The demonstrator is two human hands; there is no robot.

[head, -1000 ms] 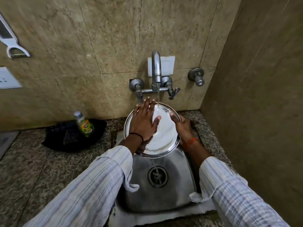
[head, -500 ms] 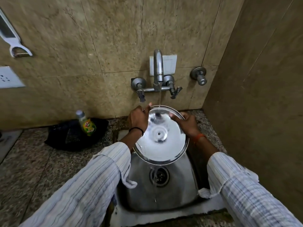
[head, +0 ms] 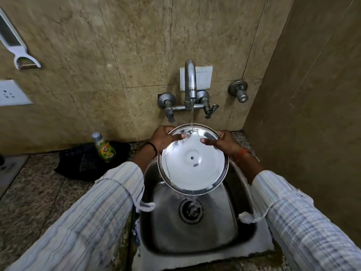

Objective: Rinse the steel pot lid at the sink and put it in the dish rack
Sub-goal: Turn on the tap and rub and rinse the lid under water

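The round steel pot lid is held tilted over the steel sink, its inner face toward me with a small hole at the centre. My left hand grips its upper left rim, thumb on the inner face. My right hand grips the upper right rim the same way. Water runs from the tap onto the lid's top edge and drips off the bottom toward the drain. No dish rack is in view.
A dish-soap bottle stands on a black cloth on the granite counter left of the sink. A side wall closes in on the right. A peeler hangs on the back wall, with a socket below it.
My left hand left the lid's face, where it lay flat, and took the rim. The lid now shows its inner side and sits higher under the stream.
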